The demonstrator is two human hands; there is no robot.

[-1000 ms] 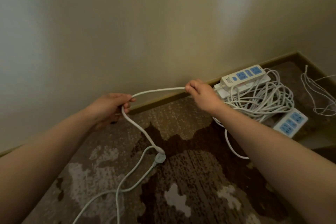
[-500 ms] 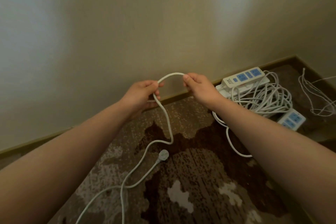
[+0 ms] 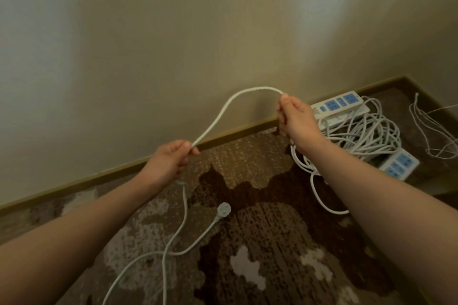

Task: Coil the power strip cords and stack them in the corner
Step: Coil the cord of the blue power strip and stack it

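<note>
A white power cord (image 3: pixel 230 104) arches between my two hands in front of the wall. My left hand (image 3: pixel 171 160) pinches it low near the baseboard; from there it drops to the carpet and runs off the bottom. My right hand (image 3: pixel 296 117) grips the higher end of the arch, with loops hanging below it. The cord's round white plug (image 3: pixel 223 210) lies on the carpet between my arms. In the corner at right, a white strip with blue sockets (image 3: pixel 338 104) rests on a pile of coiled cord (image 3: pixel 366 136). Another strip (image 3: pixel 399 164) lies in front of the pile.
A beige wall and brown baseboard (image 3: pixel 124 167) run across the back. Patterned brown carpet (image 3: pixel 260 242) covers the floor. Thin white loose wire (image 3: pixel 433 131) lies at the far right by the corner.
My hands have moved apart, the left sliding down and left along the cord, the right rising a little. The arch of cord between them has grown longer.
</note>
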